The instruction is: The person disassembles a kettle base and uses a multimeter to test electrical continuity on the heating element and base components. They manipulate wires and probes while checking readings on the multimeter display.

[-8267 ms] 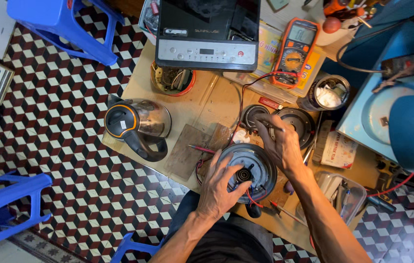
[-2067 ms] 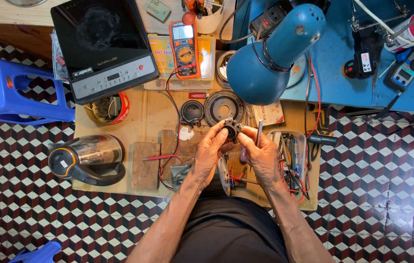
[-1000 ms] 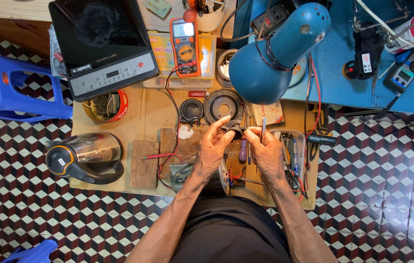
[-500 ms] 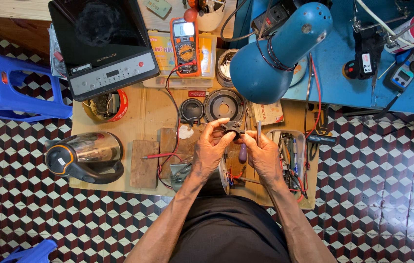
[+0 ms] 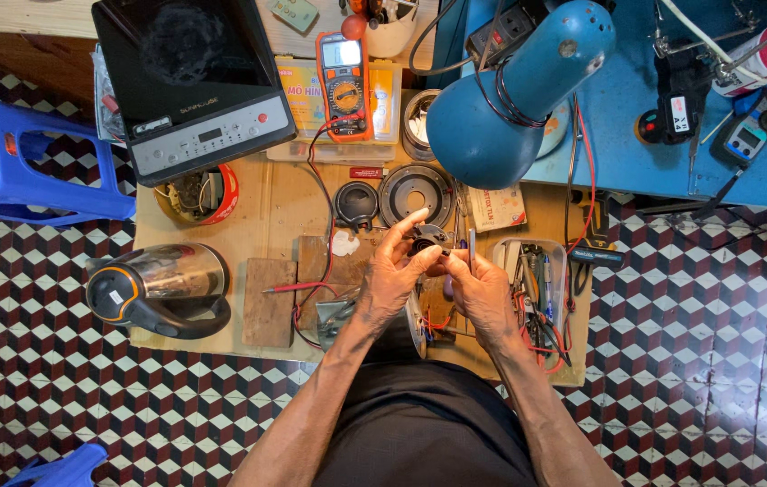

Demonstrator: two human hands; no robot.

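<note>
My left hand (image 5: 390,275) and my right hand (image 5: 481,289) meet over a wooden board (image 5: 284,203) on the floor. Between the fingertips of both hands sits a small black part (image 5: 425,241), held up in front of me. My right hand also keeps a thin screwdriver (image 5: 472,245) upright between its fingers. Just beyond the hands lie a black round ring (image 5: 414,193) and a smaller black round base piece (image 5: 355,203). A steel electric kettle (image 5: 160,289) with a black and orange handle lies on its side at the left of the board.
A black induction cooker (image 5: 194,81) and an orange multimeter (image 5: 344,86) lie at the far side. A blue desk lamp (image 5: 514,90) hangs over the board. A clear tray of tools (image 5: 532,280) is at my right. Blue plastic stools (image 5: 18,162) stand on the checkered floor.
My hands have closed together on the small black part and lifted it slightly; the left forefinger now points out. Long before, they worked on the round kettle base.
</note>
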